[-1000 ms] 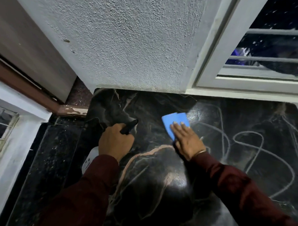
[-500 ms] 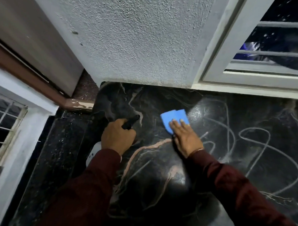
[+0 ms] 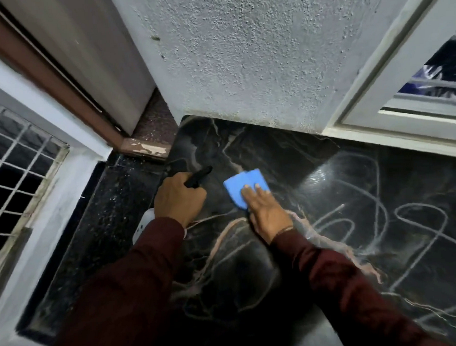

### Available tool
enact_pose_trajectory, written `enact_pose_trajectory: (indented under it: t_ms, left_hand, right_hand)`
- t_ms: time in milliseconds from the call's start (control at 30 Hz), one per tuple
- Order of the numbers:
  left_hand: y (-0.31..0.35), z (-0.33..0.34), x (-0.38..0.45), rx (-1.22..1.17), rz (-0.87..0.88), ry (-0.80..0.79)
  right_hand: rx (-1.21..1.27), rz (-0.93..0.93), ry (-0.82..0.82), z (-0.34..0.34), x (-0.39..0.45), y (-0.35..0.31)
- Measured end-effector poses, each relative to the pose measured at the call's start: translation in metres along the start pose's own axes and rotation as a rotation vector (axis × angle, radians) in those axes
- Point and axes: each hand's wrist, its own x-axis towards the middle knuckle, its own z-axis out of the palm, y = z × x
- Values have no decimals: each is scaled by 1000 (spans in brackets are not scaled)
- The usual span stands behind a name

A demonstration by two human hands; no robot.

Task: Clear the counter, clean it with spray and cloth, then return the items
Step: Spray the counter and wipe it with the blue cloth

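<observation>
Left hand (image 3: 179, 199) curled tight around the spray bottle (image 3: 145, 224), fingers closed on its black trigger head (image 3: 199, 176), which points to the far right. White body of the bottle showing only a little below the wrist, mostly hidden by the dark red sleeve (image 3: 137, 281). Cannot tell if the bottle touches the counter.

Right hand (image 3: 266, 210) flat, fingers straight and close together, pressing down on the blue cloth (image 3: 241, 184). Fingertips (image 3: 247, 190) on the near part of the cloth, far part of the cloth free and lying flat on the black marble counter (image 3: 379, 182). Hand and cloth just beside the left hand, a narrow strip of stone between them.

Cloth in the far left part of the counter, near the textured grey wall (image 3: 242, 54) at the far edge. Left edge of the counter just beside the left hand, with a lower dark granite ledge (image 3: 101, 225) beyond it. White window frame (image 3: 402, 128) closing the far right edge. Barred window (image 3: 17, 166) at far left.

Wide open stone to the right and near side of the right hand, marked with pale curved wet streaks (image 3: 411, 217). Little room toward the wall and toward the left edge.
</observation>
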Motion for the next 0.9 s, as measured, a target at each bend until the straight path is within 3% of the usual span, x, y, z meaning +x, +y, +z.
enact_pose_trajectory:
  t_ms: [100, 167, 233, 333, 433, 500, 567, 667, 767, 900]
  left_hand:
    - [-14, -11, -2, -14, -15, 25]
    - [-26, -18, -2, -24, -36, 28]
    - [-38, -25, -1, -33, -56, 24]
    - [-55, -36, 2, -62, -53, 23]
    - [-72, -53, 8, -50, -53, 27]
    - [-86, -63, 11, -58, -55, 38]
    - [-103, -72, 12, -60, -62, 51]
    - [-126, -83, 12, -86, -86, 65]
    - [-144, -90, 10, -91, -113, 58]
    - [-154, -100, 11, -80, -143, 72]
  right_hand:
    - [31, 333, 26, -7, 41, -2]
    - [63, 372, 6, 8, 51, -38]
    - [52, 190, -38, 32, 40, -82]
    - [62, -136, -230, 57, 0, -135]
    - [19, -299, -238, 50, 3, -118]
    - [-23, -184, -169, 43, 31, -96]
    - [20, 62, -56, 37, 70, -91]
    - [36, 248, -13, 48, 114, -132]
    - [35, 4, -64, 80, 110, -190]
    - [53, -412, -335, 101, 33, -220]
